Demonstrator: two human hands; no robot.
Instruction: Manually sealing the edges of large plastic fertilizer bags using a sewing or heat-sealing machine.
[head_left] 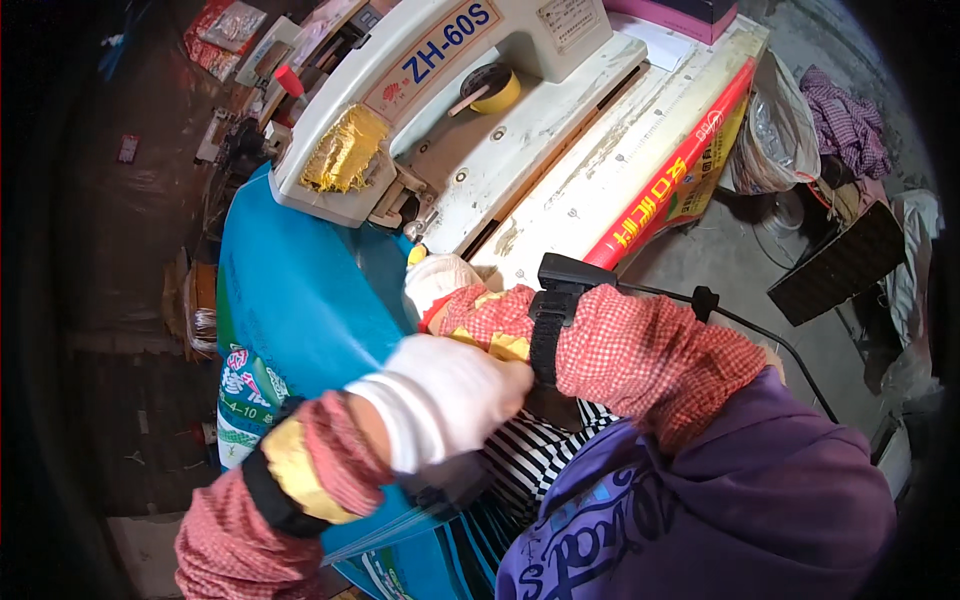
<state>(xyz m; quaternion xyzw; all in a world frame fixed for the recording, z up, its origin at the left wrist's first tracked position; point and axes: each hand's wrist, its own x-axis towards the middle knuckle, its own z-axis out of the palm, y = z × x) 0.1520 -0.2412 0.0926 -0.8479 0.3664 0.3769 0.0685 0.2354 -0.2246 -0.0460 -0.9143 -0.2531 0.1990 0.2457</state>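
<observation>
My left hand [445,390], in a white glove, is closed with its knuckles beside the black strap on my right forearm. What its fingers hold, if anything, is hidden. Just beyond it, my right hand [438,282], also gloved, lies at the near edge of the sewing machine's bed. Its fingers are mostly out of sight. Turquoise woven plastic sacks [300,290] with printed patches hang below and left of both hands. Above them stands the white industrial sewing machine [430,75], a piece of yellow cloth [345,148] stuck on its head.
A yellow tape roll [493,90] lies on the machine bed. Red-and-yellow printed sheeting [670,190] edges the worn white table [560,220]. To the right are a white sack [775,130], a checked cloth [845,120] and a dark box [840,265]. A black cable [770,335] runs from my right arm.
</observation>
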